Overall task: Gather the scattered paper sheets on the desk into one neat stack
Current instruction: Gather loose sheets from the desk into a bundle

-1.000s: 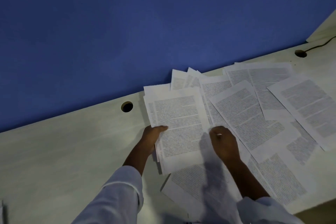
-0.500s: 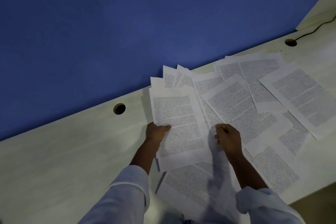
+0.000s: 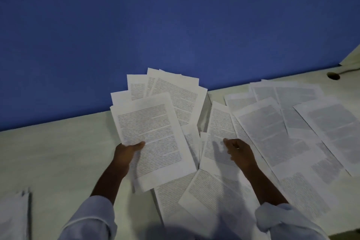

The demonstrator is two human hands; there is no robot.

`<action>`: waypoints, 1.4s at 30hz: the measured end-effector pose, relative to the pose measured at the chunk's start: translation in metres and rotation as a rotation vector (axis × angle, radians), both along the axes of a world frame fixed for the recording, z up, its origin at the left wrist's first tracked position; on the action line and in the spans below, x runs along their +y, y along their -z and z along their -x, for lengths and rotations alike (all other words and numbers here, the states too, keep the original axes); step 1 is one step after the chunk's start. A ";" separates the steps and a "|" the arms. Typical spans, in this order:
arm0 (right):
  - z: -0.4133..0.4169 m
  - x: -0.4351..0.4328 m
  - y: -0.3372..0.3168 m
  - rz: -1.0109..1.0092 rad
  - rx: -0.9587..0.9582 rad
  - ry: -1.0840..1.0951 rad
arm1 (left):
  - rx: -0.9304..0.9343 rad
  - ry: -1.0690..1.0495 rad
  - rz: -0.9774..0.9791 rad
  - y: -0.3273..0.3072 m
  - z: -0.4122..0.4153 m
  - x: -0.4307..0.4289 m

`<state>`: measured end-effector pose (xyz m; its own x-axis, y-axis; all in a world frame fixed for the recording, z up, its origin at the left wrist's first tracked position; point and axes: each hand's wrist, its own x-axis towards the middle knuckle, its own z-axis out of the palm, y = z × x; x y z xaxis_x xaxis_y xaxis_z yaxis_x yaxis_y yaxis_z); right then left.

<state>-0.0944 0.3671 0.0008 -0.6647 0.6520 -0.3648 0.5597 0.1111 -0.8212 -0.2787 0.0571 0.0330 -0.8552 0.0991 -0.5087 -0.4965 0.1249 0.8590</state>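
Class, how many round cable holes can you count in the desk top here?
1: the cable hole sits at the desk's far right by the blue wall. Others may be hidden behind the held sheets.

From my end the paper sheets (image 3: 152,138) look like thin matt white printer paper, the desk (image 3: 54,154) a pale smooth laminate with a faint sheen, the wall panel (image 3: 155,21) matt blue, the sleeves (image 3: 91,220) soft light cloth.
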 end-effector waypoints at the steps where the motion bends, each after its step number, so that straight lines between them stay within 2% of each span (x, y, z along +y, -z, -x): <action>1: 0.006 -0.010 -0.006 0.077 0.037 -0.019 | 0.010 -0.005 -0.029 -0.004 0.000 -0.012; 5: 0.037 -0.048 -0.040 0.345 0.153 -0.150 | 0.056 0.075 -0.199 -0.019 -0.003 -0.050; 7: 0.051 -0.061 -0.059 0.392 0.240 -0.210 | 0.065 0.174 -0.260 -0.027 -0.007 -0.064; 11: 0.072 -0.090 -0.096 0.386 0.420 -0.308 | 0.066 0.359 -0.222 -0.041 -0.023 -0.073; 14: 0.079 -0.109 -0.104 0.320 0.397 -0.350 | 0.054 0.300 -0.144 -0.038 -0.036 -0.066; 19: 0.071 -0.120 -0.087 0.341 0.380 -0.257 | 0.032 0.276 -0.118 -0.030 -0.049 -0.072; 23: 0.062 -0.123 -0.082 0.292 0.336 -0.281 | 0.003 0.392 -0.164 -0.034 -0.048 -0.090; 29: 0.053 -0.140 -0.077 0.383 0.375 -0.334 | -0.062 0.516 -0.210 -0.033 -0.045 -0.111; 32: 0.057 -0.153 -0.069 0.308 0.352 -0.390 | -0.086 0.457 -0.172 -0.030 -0.043 -0.114; 38: 0.066 -0.167 -0.060 0.249 0.249 -0.416 | 0.062 0.330 0.072 -0.015 -0.058 -0.104; 42: 0.067 -0.167 -0.057 0.240 0.203 -0.404 | 0.060 0.186 0.032 -0.003 -0.075 -0.105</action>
<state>-0.1616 0.1999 0.0581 -0.9195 0.2423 -0.3096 0.3371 0.0807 -0.9380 -0.2033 -0.0478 0.0356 -0.8523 0.2432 -0.4631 -0.4106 0.2377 0.8803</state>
